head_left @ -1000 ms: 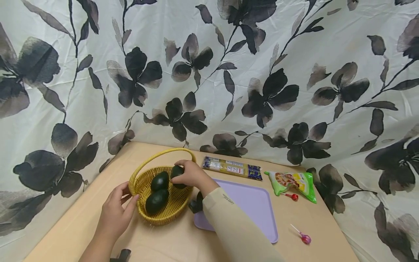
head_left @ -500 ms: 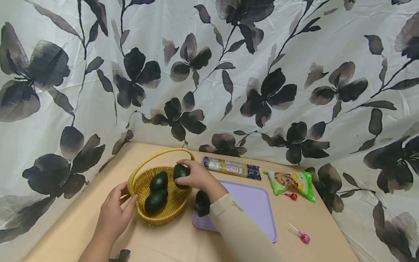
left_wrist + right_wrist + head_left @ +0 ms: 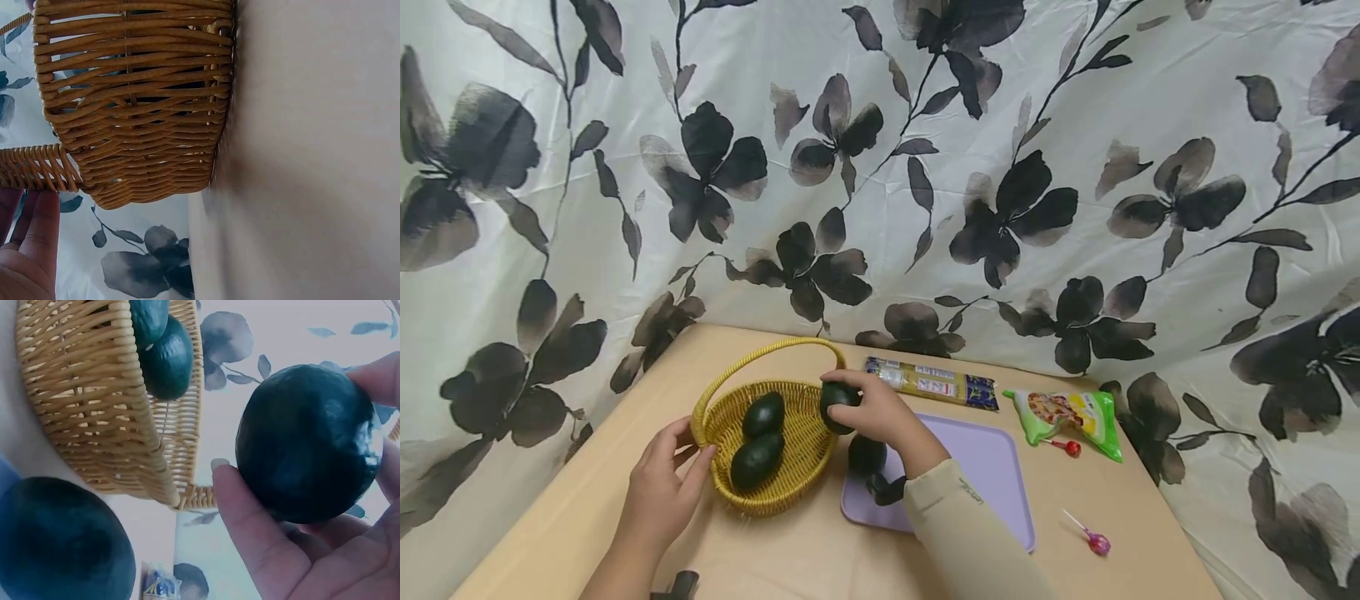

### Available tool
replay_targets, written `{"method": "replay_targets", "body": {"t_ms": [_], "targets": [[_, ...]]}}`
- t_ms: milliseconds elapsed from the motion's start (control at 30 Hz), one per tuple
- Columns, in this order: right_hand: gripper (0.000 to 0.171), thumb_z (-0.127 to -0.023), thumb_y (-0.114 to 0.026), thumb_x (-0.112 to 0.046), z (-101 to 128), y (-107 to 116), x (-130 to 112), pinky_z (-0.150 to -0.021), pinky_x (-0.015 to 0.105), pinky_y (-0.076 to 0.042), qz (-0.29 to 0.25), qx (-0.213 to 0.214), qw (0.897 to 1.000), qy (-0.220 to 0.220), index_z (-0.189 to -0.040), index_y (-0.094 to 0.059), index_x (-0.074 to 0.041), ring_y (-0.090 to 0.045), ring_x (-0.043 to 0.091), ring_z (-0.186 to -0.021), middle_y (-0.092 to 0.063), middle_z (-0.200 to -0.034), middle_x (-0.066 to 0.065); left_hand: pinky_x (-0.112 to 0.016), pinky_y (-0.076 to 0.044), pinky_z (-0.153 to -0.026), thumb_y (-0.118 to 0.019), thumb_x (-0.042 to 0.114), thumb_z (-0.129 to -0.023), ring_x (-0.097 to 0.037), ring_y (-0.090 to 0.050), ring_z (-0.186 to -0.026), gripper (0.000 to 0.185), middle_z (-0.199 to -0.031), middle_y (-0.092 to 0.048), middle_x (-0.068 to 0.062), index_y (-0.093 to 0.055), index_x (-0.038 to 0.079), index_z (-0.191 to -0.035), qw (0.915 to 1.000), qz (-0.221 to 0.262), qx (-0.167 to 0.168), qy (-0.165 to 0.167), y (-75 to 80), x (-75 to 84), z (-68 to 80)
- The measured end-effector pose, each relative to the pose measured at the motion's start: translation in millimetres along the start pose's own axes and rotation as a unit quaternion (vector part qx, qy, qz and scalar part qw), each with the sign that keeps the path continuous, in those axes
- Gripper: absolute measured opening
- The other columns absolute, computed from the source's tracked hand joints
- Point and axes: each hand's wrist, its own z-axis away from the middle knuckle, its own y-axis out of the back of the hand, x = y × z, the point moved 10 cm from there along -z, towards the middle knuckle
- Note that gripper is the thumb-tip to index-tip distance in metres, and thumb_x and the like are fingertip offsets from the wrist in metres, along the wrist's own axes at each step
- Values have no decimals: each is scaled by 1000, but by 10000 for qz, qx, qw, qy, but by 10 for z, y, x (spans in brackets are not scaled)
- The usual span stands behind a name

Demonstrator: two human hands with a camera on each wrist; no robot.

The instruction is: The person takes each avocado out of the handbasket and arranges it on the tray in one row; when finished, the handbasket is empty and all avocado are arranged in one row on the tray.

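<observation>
My right hand [image 3: 876,408] grips a dark green avocado [image 3: 309,444] between thumb and fingers, above the right rim of a yellow wicker basket [image 3: 805,467]. Two more avocados [image 3: 758,461] lie inside the basket, touching each other. My left hand [image 3: 662,483] holds the basket at the near-left foot of its arched handle [image 3: 760,354]; in the left wrist view its fingers [image 3: 42,231] touch the woven handle. Another avocado [image 3: 867,456] sits on the left part of a lilac tray [image 3: 977,467], below the right hand, and shows large in the right wrist view.
Behind the tray lies a long pack [image 3: 932,383] with a clear and blue wrapper. A green snack bag [image 3: 1067,417] is at the right, with a red lollipop [image 3: 1072,449] against it. A pink lollipop [image 3: 1098,544] lies nearer. Floral cloth [image 3: 910,208] hangs behind the table.
My right hand has lifted the avocado from inside the basket and moved it right, over the rim. The avocado on the tray has come more into view. My left hand stays on the basket.
</observation>
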Motion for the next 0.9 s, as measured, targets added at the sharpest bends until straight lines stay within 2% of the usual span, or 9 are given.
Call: {"method": "replay_targets", "body": {"t_ms": [167,300,533,700,900], "targets": [[49,-87,-76,-25,52,98,48,-75,33,-63,-184,197,9996,-35,-134,-66,-36,-64,23,-99,-61,-136,3,0,-46,-97,-73,6,-95,-36,-64,-114,51,-124,-61,-12,-49,0,-140,10000,-30,21,-45,-3,-6,-26],[59,-83,-84,-30,80,135,132,-78,35,-64,-249,238,9993,-155,-138,-63,-31,-64,23,-103,-61,-133,3,2,-45,-96,-74,6,-94,-34,-65,-114,53,-124,-61,-12,-50,1,-140,10000,-65,48,-42,6,-22,-32],[79,-78,-86,-31,152,288,349,-83,42,-65,-152,707,9959,-552,-149,-52,-35,-63,28,-111,-60,-137,8,8,-39,-96,-73,4,-94,-34,-64,-113,53,-122,-61,-14,-50,-1,-140,9999,15,57,-115,25,-6,-64],[78,-76,-87,-31,215,393,493,-82,44,-64,-188,918,9921,-837,-146,-53,-35,-65,30,-107,-62,-135,13,8,-39,-96,-74,5,-94,-35,-64,-114,53,-123,-60,-14,-50,-1,-140,10000,-7,3,-76,9,-12,-77],[76,-77,-88,-30,285,479,647,-81,42,-65,-162,1080,9897,-928,-145,-55,-30,-64,31,-111,-61,-136,14,8,-39,-95,-74,5,-93,-35,-64,-113,52,-121,-61,-13,-51,0,-139,10000,4,-8,-75,3,-32,-96]]}}
